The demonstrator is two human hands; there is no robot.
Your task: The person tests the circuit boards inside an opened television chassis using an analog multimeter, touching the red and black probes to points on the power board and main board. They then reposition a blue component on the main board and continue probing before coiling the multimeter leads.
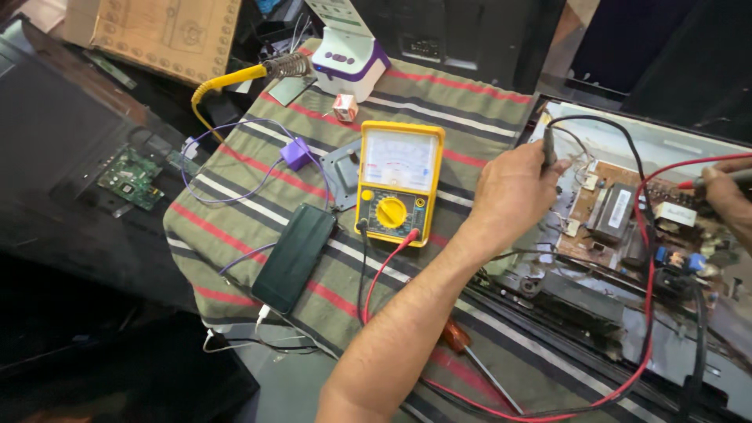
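My left hand (509, 192) grips a black test probe (548, 150), its tip pointing down at the brown circuit board (603, 235) inside an opened flat device. At the right edge, my right hand (727, 200) holds a red probe (705, 182) over the same board. Black and red leads (647, 313) loop back to a yellow analog multimeter (399, 180), which lies flat on the striped cloth (235, 188) left of my left hand.
A dark phone (294, 254) lies charging beside the meter. A yellow-handled soldering iron (235, 78), a white and purple stand (348, 59), a purple adapter (296, 153), an orange-handled screwdriver (456, 337), a green circuit board (129, 178) and a cardboard box (164, 31) surround the work.
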